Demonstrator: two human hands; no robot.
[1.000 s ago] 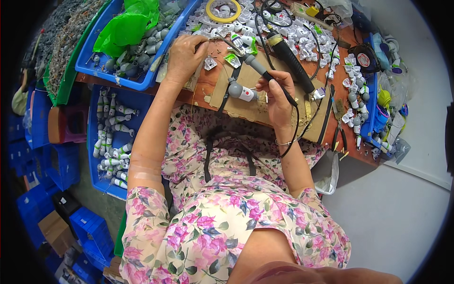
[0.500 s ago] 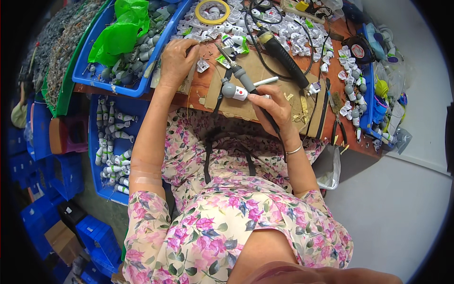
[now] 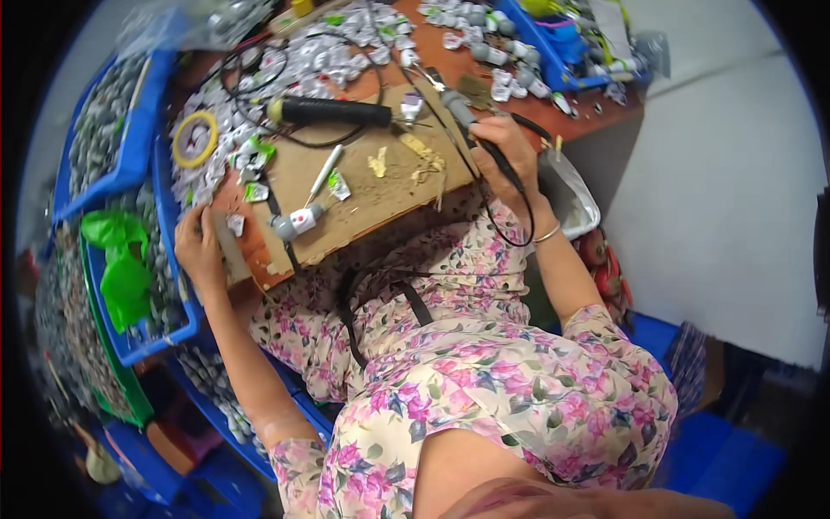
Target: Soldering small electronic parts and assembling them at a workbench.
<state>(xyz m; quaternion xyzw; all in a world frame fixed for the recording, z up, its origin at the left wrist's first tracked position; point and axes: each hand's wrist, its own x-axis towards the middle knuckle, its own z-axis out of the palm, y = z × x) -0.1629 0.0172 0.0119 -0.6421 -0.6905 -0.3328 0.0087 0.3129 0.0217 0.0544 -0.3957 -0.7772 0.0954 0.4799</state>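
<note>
My right hand (image 3: pixel 508 154) is wrapped round the handle of a soldering iron (image 3: pixel 458 105), its metal tip pointing up and away over the right side of the table. A black cord runs from the iron past my wrist. At the table's left edge my left hand (image 3: pixel 201 249) has its fingers curled together; what they hold, if anything, is hidden. On the brown cardboard sheet (image 3: pixel 363 203), between my hands, lies a grey-and-white round-headed plastic part (image 3: pixel 296 222) with a red dot. Next to it is a white stick-like tool (image 3: pixel 325 175).
Many white plastic pieces (image 3: pixel 324 65) cover the table's far side. A yellow tape roll (image 3: pixel 194 139) and a thick black cylindrical handle (image 3: pixel 335 112) lie there too. Blue trays of parts flank the table, one (image 3: pixel 184 327) at left holding a green bag (image 3: pixel 121 268).
The view has turned, shifting the table's contents left and down. My right hand has carried the soldering iron rightward, away from the grey-and-white part. My left hand remains at the table's left side.
</note>
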